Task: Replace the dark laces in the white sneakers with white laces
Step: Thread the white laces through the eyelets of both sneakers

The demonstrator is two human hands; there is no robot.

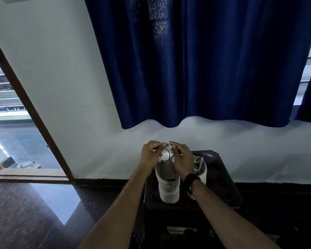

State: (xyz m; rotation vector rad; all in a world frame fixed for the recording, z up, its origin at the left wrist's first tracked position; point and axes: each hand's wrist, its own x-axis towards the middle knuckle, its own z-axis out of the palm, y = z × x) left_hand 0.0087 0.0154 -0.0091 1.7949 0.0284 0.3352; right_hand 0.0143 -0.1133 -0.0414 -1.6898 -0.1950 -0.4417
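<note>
Two white high-top sneakers stand heel toward me on a small dark table (pixel 224 186). The left sneaker (pixel 168 184) shows its open collar; the right sneaker (pixel 201 168) is partly hidden behind my right wrist. Above the left sneaker's toe, my left hand (pixel 151 154) and my right hand (pixel 182 159) each pinch an end of a white lace (pixel 166 153), which loops down to the shoe. The fingertips of both hands nearly meet. A dark band circles my right wrist. No dark lace is visible.
A dark blue curtain (pixel 205 60) hangs over the white wall behind the table. A wooden-framed doorway (pixel 34 114) opens at the left, with a sandal (pixel 28 165) outside it. The floor (pixel 34 212) is dark and glossy.
</note>
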